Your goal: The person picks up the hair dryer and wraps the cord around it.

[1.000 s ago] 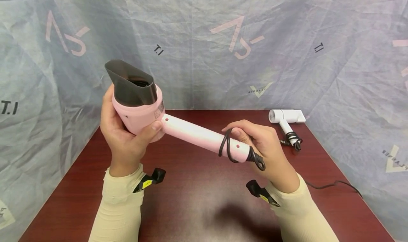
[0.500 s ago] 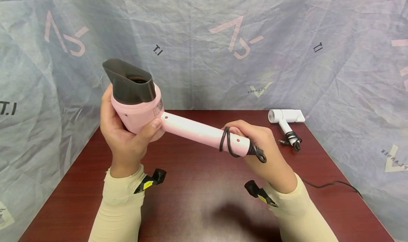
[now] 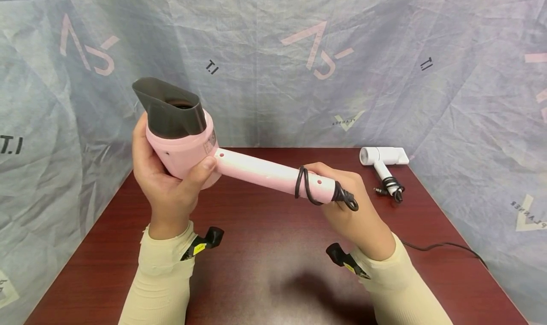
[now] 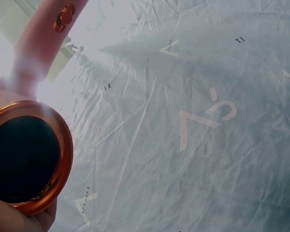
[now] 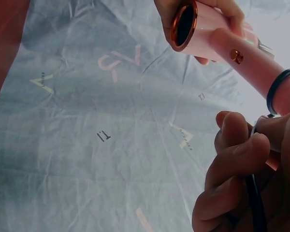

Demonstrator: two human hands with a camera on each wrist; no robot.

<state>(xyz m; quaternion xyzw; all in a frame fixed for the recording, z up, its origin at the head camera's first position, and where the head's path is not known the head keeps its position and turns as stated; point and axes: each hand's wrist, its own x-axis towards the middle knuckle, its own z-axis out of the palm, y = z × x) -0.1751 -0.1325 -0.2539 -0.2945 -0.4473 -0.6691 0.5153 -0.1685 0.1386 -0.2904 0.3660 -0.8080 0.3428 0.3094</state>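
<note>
A pink hair dryer [image 3: 260, 170] is held up above the table, its black nozzle [image 3: 175, 111] tilted up to the left. My left hand [image 3: 166, 187] grips the barrel, thumb across it near the handle joint. The copper-rimmed rear end [image 4: 63, 159] shows in the left wrist view. At the handle's lower end, a black cord [image 3: 302, 182] loops round the handle. My right hand [image 3: 356, 211] is just behind that end; in the right wrist view its curled fingers [image 5: 237, 164] pinch the cord [image 5: 255, 203] beside the handle.
A white hair dryer [image 3: 386, 156] lies at the table's back right, its black cord wound round its handle. Another stretch of black cord [image 3: 448, 244] runs along the right side of the dark red table [image 3: 256, 249]. Grey printed cloth [image 3: 256, 63] hangs round the table.
The hair dryer has shifted slightly left and its handle end has risen. My right hand has moved up and a little left, more behind the handle. The left hand keeps its grip.
</note>
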